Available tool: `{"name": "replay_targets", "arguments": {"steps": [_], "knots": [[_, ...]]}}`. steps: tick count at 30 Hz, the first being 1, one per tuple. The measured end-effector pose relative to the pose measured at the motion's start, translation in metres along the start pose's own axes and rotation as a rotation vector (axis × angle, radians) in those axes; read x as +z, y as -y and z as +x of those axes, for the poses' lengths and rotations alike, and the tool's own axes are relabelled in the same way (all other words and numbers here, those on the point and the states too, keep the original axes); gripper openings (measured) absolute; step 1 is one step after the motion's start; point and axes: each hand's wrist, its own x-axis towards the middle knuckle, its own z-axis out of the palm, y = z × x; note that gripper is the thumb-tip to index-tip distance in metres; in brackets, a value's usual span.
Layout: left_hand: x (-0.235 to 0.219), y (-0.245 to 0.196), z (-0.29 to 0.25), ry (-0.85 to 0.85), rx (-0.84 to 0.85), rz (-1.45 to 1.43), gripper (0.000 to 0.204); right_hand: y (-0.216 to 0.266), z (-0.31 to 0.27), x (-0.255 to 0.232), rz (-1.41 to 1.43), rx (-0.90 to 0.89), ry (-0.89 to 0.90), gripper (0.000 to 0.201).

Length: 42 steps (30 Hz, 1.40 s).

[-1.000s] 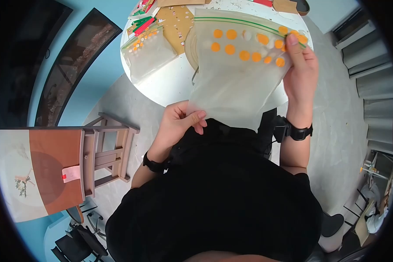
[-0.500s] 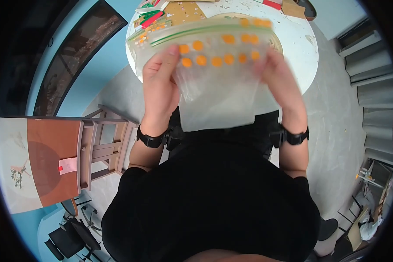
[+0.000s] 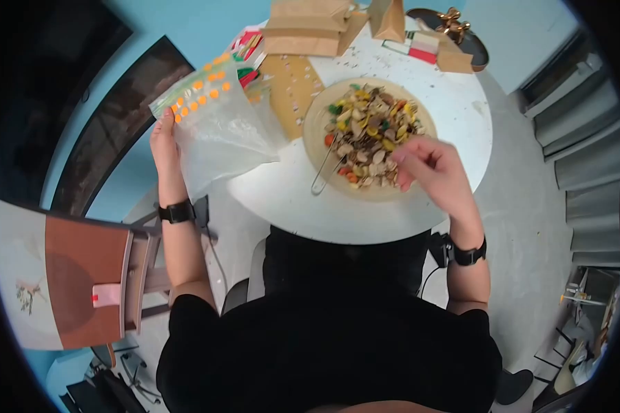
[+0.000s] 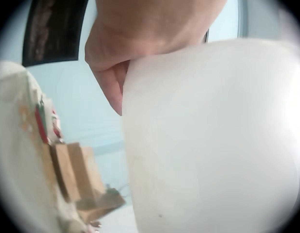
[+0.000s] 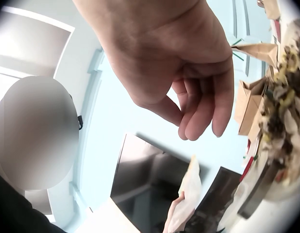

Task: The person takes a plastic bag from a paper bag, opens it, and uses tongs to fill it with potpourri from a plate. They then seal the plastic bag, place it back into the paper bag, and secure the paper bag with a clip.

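My left hand point(image 3: 164, 142) pinches the top corner of a clear zip bag point(image 3: 220, 141) with rows of orange dots along its green seal. The bag hangs at the table's left side; in the left wrist view, the pale bag point(image 4: 213, 141) fills much of the picture. Over the right edge of a round beige plate point(image 3: 317, 103) hovers my right hand point(image 3: 437, 175), its fingers loosely curled with nothing between them. A dried mix point(image 3: 372, 127) of brown, yellow, green and orange pieces lies heaped on the plate. Metal tongs point(image 3: 318, 180) lean across the plate's left rim.
Brown paper bags point(image 3: 306, 31) stand at the back of the white round table point(image 3: 461, 131). Next to the plate lies a tan board point(image 3: 279, 72), with red and green items point(image 3: 248, 58) beside it. A dark tray point(image 3: 479, 48) holds a gold figure point(image 3: 453, 20) at the back right.
The zip bag, in both hands before, has moved left in my left hand alone. My right hand has let go of it and is over the plate, which the bag no longer covers.
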Motion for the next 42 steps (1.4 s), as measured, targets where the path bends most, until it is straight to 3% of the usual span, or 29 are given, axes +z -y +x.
{"name": "replay_targets", "arguments": {"steps": [2,3,6,8,10,12,15,17,21,25,29,32,36,38,42], "knots": [[-0.007,0.025,0.037,0.056,-0.080,0.124,0.038,0.010,0.033,-0.031,-0.067,-0.068,-0.065,0.018],[-0.024,0.040,0.061,0.046,-0.214,0.421,0.052,0.012,0.056,-0.049,-0.085,-0.108,-0.096,0.021],[-0.026,0.074,0.060,-0.043,0.220,1.277,0.071,0.025,0.144,-0.098,-0.303,-0.169,-0.216,0.027],[0.020,0.036,0.011,0.122,0.322,1.190,0.083,0.024,0.218,-0.137,-0.510,-0.205,-0.266,0.040],[0.029,0.038,-0.011,0.407,0.302,1.381,0.085,0.017,0.302,-0.166,-0.779,-0.238,-0.450,0.054],[0.042,0.043,-0.034,0.563,0.099,1.537,0.088,0.013,0.370,-0.171,-0.866,-0.180,-0.639,0.057],[0.046,0.072,-0.051,0.529,-0.002,1.707,0.087,0.015,0.413,-0.163,-0.908,-0.033,-0.765,0.059],[0.040,0.072,-0.052,0.524,0.045,1.648,0.089,0.008,0.430,-0.159,-0.850,0.047,-0.784,0.050],[0.041,0.046,-0.051,0.409,0.141,1.504,0.083,-0.010,0.450,-0.175,-0.745,-0.124,-0.880,0.040],[0.051,0.022,-0.056,0.320,0.229,1.383,0.074,0.023,0.406,-0.192,-0.795,-0.373,-1.039,0.037],[0.081,-0.007,-0.064,0.368,0.357,1.239,0.069,0.065,0.329,-0.228,-0.733,-0.590,-1.145,0.036],[0.129,-0.038,-0.078,0.428,0.430,1.085,0.066,0.089,0.236,-0.222,-0.525,-0.844,-1.124,0.034],[0.198,-0.081,-0.104,0.622,0.743,0.922,0.058,0.094,0.115,-0.197,-0.410,-0.990,-0.939,0.027],[0.232,-0.104,-0.124,0.741,0.807,0.757,0.056,0.081,0.062,-0.184,-0.387,-0.945,-0.858,0.025],[0.292,-0.133,-0.168,0.756,1.066,0.485,0.056,0.055,-0.034,-0.141,-0.432,-0.766,-0.821,0.020]]}}
